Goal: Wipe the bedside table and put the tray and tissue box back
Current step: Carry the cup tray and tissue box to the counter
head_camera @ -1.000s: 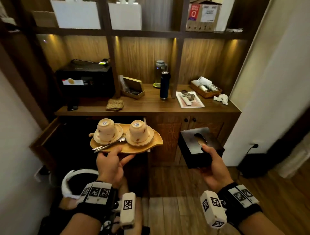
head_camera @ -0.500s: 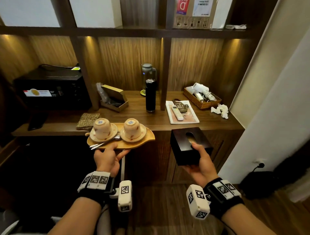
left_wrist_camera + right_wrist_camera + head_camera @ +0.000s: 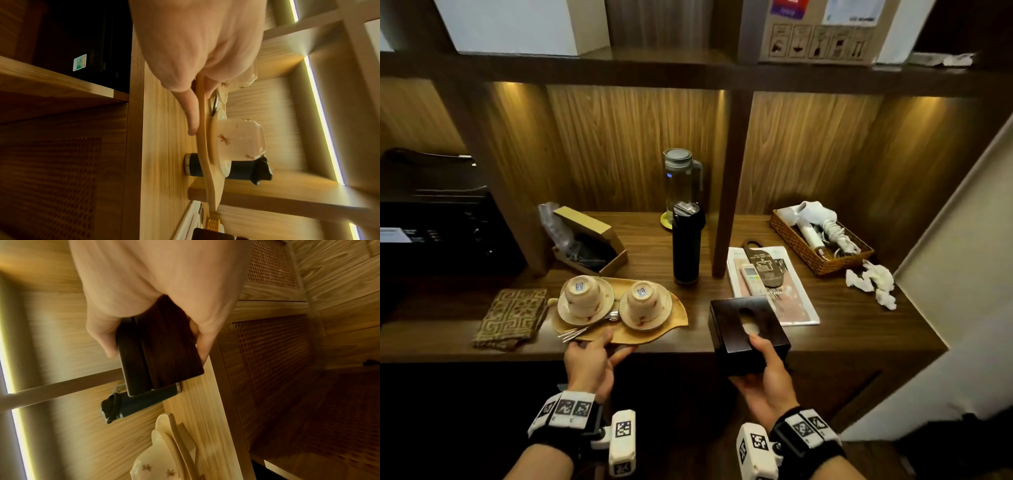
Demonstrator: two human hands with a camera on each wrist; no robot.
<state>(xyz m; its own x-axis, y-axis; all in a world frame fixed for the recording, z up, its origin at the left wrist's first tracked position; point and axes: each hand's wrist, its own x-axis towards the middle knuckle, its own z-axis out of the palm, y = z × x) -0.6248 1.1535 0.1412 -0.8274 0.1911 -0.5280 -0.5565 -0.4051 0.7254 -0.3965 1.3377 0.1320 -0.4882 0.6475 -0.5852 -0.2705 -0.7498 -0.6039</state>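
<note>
A leaf-shaped wooden tray carries two upturned cups on saucers and spoons, and hovers just over the front of the wooden table top. My left hand pinches its near rim, thumb on top and fingers underneath. A dark wooden tissue box is held over the table's front edge by my right hand, thumb on its lid and fingers under its base.
A patterned folded cloth lies left of the tray. Behind stand a black flask, a glass jug and an open cardboard box. A leaflet with a remote, a wicker basket and crumpled tissues lie right.
Both hands have carried the tray and the tissue box forward and up to the table top; the tray now reaches over its front, and the table looms closer.
</note>
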